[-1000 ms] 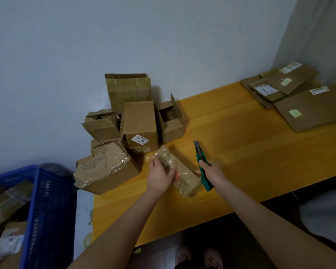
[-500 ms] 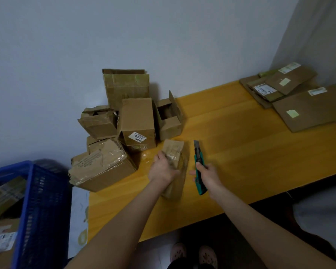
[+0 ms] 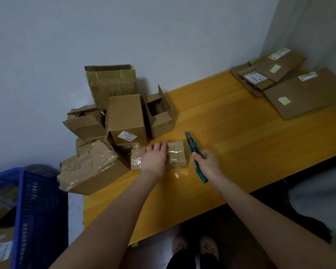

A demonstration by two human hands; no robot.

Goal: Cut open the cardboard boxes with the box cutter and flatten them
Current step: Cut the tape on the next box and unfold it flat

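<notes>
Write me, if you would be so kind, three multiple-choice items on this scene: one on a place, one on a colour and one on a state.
1. Where on the table does the flattened cardboard lie?
A. At the far right end
B. At the near left edge
C. In the middle of the near edge

2. What colour is the handle of the box cutter?
A. Red
B. Green
C. Yellow

3. What is the left hand doing?
A. Gripping the cutter
B. Resting flat on the small taped box
C. Hanging off the table

Answers:
1 A: the flat sheets lie stacked at the far right end.
2 B: the handle gripped by the right hand is green.
3 B: its fingers lie straight across the top of the box.
</notes>
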